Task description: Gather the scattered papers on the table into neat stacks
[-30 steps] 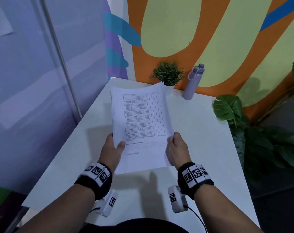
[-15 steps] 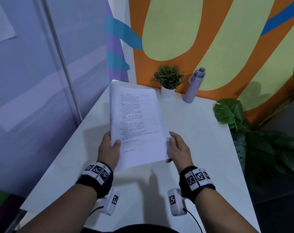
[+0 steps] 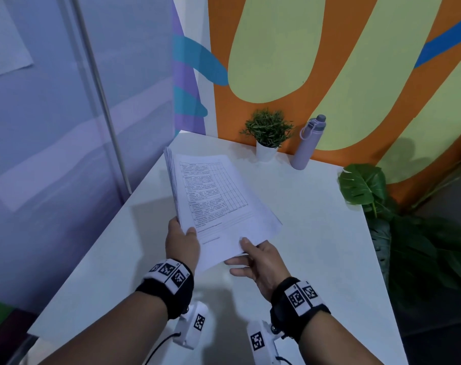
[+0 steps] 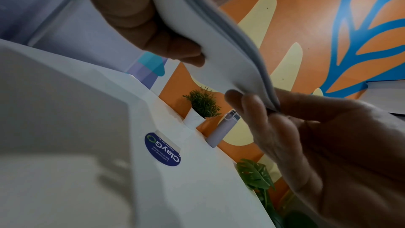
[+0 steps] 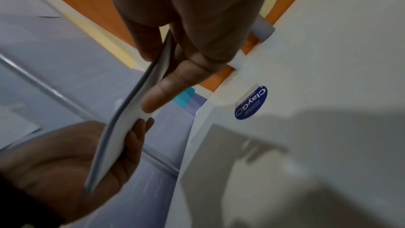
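Observation:
I hold one stack of printed papers [image 3: 218,204] in the air above the white table [image 3: 316,233], its top sheet showing a table of text. My left hand [image 3: 183,239] grips the stack's near left edge, thumb on top. My right hand [image 3: 253,255] pinches the near right corner, thumb above and fingers beneath. In the left wrist view the paper stack [image 4: 210,41] bends between the two hands. In the right wrist view the stack's edge [image 5: 131,110] runs from my right thumb [image 5: 162,91] down to the left hand [image 5: 76,159].
A small potted plant [image 3: 267,134] and a lilac bottle [image 3: 307,143] stand at the table's far edge against the orange wall. A large leafy plant [image 3: 398,227] stands beside the table's right edge. A blue round sticker [image 4: 163,149] is on the tabletop.
The stack has tilted and turned, its far end swinging left. My right hand slid from the right edge down to the near right corner.

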Action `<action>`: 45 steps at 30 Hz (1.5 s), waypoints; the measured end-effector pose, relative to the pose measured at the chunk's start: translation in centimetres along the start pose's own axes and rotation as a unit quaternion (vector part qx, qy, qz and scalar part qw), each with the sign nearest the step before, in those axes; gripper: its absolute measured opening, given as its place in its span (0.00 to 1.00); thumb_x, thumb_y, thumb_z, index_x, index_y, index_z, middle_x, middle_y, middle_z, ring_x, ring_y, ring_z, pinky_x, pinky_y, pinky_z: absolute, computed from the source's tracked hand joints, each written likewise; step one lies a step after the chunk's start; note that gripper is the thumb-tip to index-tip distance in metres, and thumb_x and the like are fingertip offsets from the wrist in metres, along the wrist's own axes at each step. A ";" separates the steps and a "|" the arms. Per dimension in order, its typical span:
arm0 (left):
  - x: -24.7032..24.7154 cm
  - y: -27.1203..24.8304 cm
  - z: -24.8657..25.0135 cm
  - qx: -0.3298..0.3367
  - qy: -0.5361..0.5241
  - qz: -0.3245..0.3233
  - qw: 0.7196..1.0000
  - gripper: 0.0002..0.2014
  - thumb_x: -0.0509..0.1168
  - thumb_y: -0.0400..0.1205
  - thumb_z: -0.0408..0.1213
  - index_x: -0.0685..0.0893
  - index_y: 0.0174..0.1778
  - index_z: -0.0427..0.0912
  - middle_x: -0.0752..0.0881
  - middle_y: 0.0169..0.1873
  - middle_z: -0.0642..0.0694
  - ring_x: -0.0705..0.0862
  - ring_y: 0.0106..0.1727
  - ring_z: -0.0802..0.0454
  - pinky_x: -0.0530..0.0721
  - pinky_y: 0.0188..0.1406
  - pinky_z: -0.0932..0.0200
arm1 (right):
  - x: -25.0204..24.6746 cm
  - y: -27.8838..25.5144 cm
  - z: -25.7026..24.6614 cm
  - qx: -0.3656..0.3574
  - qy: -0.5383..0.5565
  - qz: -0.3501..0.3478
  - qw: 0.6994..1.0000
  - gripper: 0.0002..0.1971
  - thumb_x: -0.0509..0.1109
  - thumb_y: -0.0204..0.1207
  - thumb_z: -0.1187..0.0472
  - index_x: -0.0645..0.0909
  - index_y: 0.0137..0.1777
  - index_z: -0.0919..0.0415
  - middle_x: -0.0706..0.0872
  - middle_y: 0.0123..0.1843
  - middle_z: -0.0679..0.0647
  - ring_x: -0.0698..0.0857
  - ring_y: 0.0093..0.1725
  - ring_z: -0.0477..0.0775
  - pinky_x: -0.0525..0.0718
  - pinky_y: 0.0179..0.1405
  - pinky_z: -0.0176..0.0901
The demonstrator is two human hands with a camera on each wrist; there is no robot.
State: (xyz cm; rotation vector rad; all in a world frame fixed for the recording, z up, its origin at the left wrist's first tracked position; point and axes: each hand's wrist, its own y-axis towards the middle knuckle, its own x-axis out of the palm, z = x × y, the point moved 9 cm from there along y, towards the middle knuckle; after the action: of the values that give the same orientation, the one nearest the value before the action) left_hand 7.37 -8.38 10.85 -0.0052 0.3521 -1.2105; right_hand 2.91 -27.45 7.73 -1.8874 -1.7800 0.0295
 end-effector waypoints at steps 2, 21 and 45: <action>0.6 -0.1 0.1 0.007 -0.002 -0.015 1.000 0.17 0.56 0.84 0.30 0.70 0.69 0.42 0.79 0.53 0.45 0.77 0.51 0.47 0.73 0.55 0.58 | -0.6 0.4 0.3 -0.004 0.014 0.025 1.000 0.16 0.65 0.82 0.63 0.77 0.67 0.69 0.91 0.50 0.65 0.92 0.36 0.59 0.91 0.32 0.45; 1.8 2.4 -12.2 0.007 0.460 -0.269 0.846 0.26 0.56 0.83 0.49 0.63 0.79 0.53 0.54 0.83 0.48 0.57 0.83 0.49 0.59 0.81 0.53 | -19.1 5.4 2.0 -0.006 0.172 0.357 0.918 0.03 0.62 0.81 0.71 0.75 0.48 0.73 0.87 0.19 0.56 0.88 0.19 0.51 0.86 0.17 0.37; 2.1 6.7 -16.5 0.021 0.521 -0.279 0.806 0.27 0.54 0.83 0.52 0.58 0.80 0.59 0.46 0.84 0.51 0.47 0.84 0.47 0.61 0.80 0.44 | -23.0 13.8 1.4 0.034 -0.033 0.373 0.927 0.16 0.58 0.83 0.70 0.70 0.32 0.59 0.81 0.35 0.55 0.81 0.32 0.48 0.84 0.59 0.44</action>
State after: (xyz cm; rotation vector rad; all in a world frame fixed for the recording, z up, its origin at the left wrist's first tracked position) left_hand 9.66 -4.93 -6.61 0.6656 1.3638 -1.7313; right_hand 12.15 -48.12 -6.74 -2.4131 -0.9797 0.4263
